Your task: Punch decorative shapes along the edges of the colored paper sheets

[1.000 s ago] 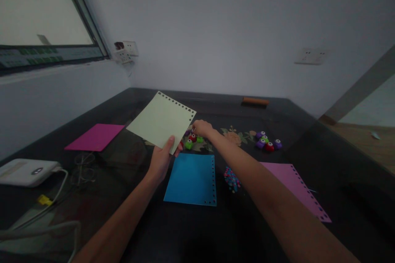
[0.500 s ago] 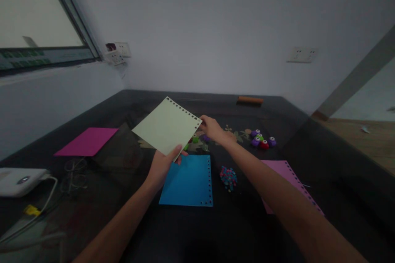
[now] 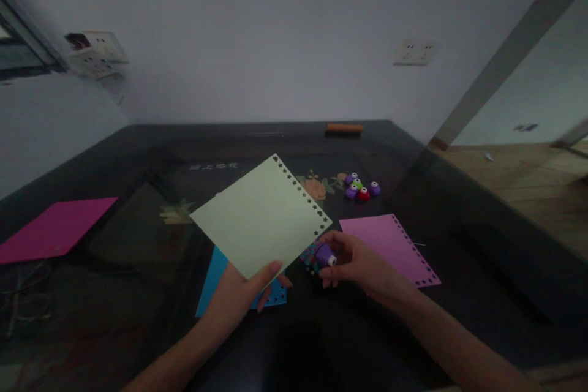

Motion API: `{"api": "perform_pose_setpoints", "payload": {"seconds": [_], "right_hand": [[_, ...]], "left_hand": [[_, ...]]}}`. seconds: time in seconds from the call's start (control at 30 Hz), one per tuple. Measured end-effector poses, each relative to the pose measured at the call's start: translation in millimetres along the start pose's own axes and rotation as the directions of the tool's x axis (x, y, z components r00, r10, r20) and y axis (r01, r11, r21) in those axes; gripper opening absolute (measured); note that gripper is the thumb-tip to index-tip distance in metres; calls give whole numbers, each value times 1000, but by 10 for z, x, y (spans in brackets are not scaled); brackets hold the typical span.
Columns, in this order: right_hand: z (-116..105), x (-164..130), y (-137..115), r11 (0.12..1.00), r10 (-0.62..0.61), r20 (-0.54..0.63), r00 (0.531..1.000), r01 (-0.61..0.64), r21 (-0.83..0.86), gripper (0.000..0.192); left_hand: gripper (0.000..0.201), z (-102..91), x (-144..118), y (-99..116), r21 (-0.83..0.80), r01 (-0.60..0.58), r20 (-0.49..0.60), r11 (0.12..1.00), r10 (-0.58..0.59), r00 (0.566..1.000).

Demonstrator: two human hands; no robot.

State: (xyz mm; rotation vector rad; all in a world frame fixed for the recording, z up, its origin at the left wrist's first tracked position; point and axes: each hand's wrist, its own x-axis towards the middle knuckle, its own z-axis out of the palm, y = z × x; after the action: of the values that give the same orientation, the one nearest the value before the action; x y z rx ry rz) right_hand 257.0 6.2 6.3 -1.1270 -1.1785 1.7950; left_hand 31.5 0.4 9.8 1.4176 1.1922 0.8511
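Now purple punch (image 3: 325,254) between right-hand fingers (image 3: 340,242).

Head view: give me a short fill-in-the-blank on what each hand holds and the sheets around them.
1. The left hand holds up a pale ____ sheet with punched holes along one edge.
2. The right hand grips a small ____ punch.
3. Under the held sheet, a ____ sheet lies flat on the dark table.
4. The light pink sheet lies on the ____ hand's side.

Missing words: green; purple; blue; right
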Motion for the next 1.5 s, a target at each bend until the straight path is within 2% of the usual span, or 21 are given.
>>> {"api": "perform_pose_setpoints", "payload": {"seconds": [0.13, 0.27, 0.33, 0.53, 0.7, 0.87, 1.03, 1.5], "right_hand": [[37, 8, 97, 985, 15, 14, 1000, -18, 170, 47], [62, 18, 122, 946, 84, 63, 995, -99, 309, 49], [68, 17, 150, 933, 88, 41, 995, -97, 348, 48], [111, 23, 232, 937, 62, -65, 996, -36, 347, 41], [151, 12, 229, 952, 6, -67, 998, 15, 307, 34], [183, -9, 202, 957, 2, -56, 998, 15, 288, 32], [201, -17, 191, 954, -3, -44, 999, 16, 301, 31], [245, -15, 185, 954, 2, -77, 997, 21, 300, 30]], "left_hand": [[41, 82, -16, -6, 19, 34, -4, 999, -34, 999], [39, 52, 3, -52, 118, 57, -22, 991, -55, 998], [36, 28, 11, -81, 167, 50, -11, 985, -49, 999], [37, 4, 7, -104, 273, 25, -5, 962, -24, 1000], [40, 2, -29, -98, 349, 21, -17, 937, -16, 1000], [37, 16, -43, -111, 437, -40, -48, 899, 68, 997], [37, 33, -32, -124, 461, -101, -64, 882, 147, 987], [32, 45, -36, -111, 505, -149, -57, 850, 205, 977]]}}
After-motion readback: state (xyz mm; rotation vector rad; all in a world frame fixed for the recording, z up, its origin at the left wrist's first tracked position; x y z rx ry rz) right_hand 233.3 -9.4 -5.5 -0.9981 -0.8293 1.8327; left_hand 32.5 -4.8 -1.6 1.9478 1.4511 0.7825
